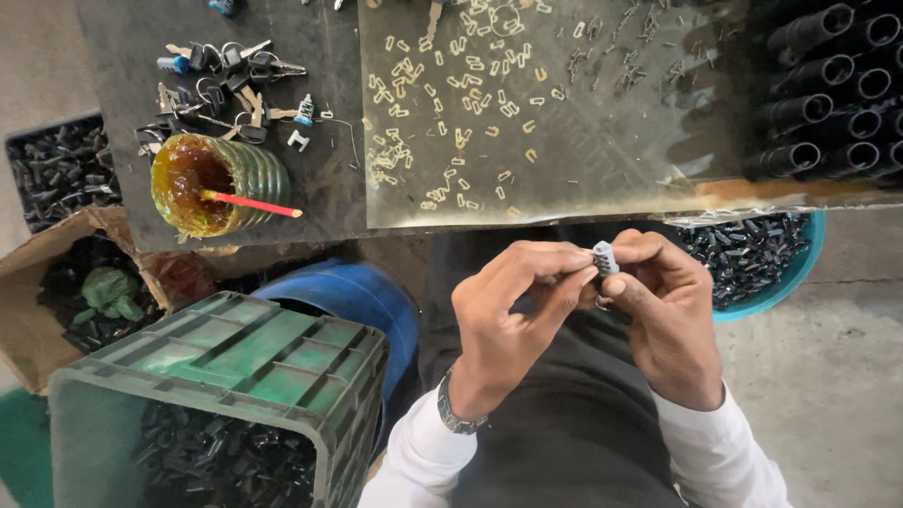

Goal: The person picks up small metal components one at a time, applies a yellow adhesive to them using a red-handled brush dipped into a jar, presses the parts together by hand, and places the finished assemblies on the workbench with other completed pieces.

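**Both hands pinch a small metal cylinder above the lap**

Hands meet at the centre of the view, below the edge of a dark workbench [122, 56]. Left hand [513, 315], with a metal watch [456, 412] on its wrist, curls its thumb and forefinger onto the small grey cylinder [605, 258]. Right hand [670, 315] grips the same cylinder from the other side, fingers bent around it. The cylinder stands nearly upright between the fingertips, held over the person's dark lap.

Scanning left to right: at far left, a cardboard box [28, 310] holds dark parts and a green wad. Beside it, in the lower left, a green plastic crate [235, 357] sits upside down over more small black parts, with a blue drum [362, 296] just behind it. On the bench above, an amber jar of grease [212, 183] stands with a red stick [252, 204] poking out, and a heap of keys [226, 85] lies near it. Further right, a clear sheet [611, 150] covers the bench, scattered with many small pale clips [451, 103]. At far right, black tubes [832, 89] are stacked on the bench, and a teal bowl [781, 282] of black parts sits below them.
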Demonstrator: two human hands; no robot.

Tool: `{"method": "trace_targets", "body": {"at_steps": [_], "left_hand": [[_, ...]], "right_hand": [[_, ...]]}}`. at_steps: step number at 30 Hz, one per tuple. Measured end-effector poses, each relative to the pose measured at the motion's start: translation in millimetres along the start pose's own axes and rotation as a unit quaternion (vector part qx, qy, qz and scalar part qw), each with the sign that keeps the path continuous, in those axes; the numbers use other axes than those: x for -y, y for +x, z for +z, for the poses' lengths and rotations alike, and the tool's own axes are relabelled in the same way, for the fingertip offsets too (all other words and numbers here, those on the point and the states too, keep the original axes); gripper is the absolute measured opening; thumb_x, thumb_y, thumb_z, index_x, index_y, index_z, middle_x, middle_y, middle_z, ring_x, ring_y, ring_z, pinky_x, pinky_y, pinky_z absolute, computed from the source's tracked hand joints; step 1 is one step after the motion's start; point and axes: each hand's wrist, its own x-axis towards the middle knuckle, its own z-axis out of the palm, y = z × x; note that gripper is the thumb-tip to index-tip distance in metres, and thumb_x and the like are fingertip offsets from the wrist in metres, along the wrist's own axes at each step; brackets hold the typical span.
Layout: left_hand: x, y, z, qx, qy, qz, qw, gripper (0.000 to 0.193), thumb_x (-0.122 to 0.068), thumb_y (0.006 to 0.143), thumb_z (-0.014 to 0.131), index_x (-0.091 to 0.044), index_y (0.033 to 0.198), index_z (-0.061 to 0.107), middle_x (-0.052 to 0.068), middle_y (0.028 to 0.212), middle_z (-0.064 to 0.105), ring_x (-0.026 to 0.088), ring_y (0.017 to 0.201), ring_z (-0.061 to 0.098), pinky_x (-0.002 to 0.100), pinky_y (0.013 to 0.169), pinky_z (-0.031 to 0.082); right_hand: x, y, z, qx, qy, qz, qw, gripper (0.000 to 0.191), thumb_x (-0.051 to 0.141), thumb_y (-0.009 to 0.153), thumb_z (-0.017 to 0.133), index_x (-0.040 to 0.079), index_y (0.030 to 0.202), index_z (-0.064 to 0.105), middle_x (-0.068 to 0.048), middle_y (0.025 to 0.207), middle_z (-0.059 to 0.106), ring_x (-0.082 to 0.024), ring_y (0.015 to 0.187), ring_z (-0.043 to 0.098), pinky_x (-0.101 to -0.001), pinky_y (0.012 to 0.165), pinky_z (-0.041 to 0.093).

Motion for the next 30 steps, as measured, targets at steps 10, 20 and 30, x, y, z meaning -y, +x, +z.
{"method": "trace_targets", "body": {"at_steps": [10, 20, 30], "left_hand": [[2, -6, 3, -0.002, 0.019, 0.006, 1.000, 0.013, 0.003, 0.096, 0.077, -0.001, 0.107, 0.071, 0.007, 0.105, 0.074, 0.011, 0.087, 0.075, 0.022, 0.070, 0.061], [-21, -8, -48, -0.011, 0.101, -0.021, 0.995, 0.011, -0.010, 0.091, 0.079, -0.005, 0.097, 0.071, 0.003, 0.088, 0.070, 0.008, 0.076, 0.065, 0.024, 0.069, 0.054], [-16, 24, -139, -0.302, 0.457, 0.133, 0.826, 0.028, -0.010, 0.101, 0.078, -0.005, 0.126, 0.068, 0.005, 0.095, 0.067, 0.009, 0.071, 0.060, 0.025, 0.054, 0.048]], "right_hand": [[16, -3, 13, -0.008, -0.186, -0.081, 0.979, 0.020, -0.012, 0.090, 0.072, -0.007, 0.109, 0.067, -0.011, 0.105, 0.064, -0.016, 0.094, 0.066, -0.0283, 0.083, 0.056], [18, -4, -10, 0.084, -0.175, 0.015, 0.981, 0.020, -0.010, 0.085, 0.071, -0.006, 0.105, 0.070, -0.015, 0.101, 0.068, -0.022, 0.092, 0.071, -0.0336, 0.083, 0.062], [-9, 6, -21, 0.101, -0.018, 0.085, 0.991, 0.015, -0.001, 0.092, 0.073, 0.000, 0.104, 0.064, -0.010, 0.105, 0.063, -0.021, 0.100, 0.068, -0.0342, 0.082, 0.055]]}}
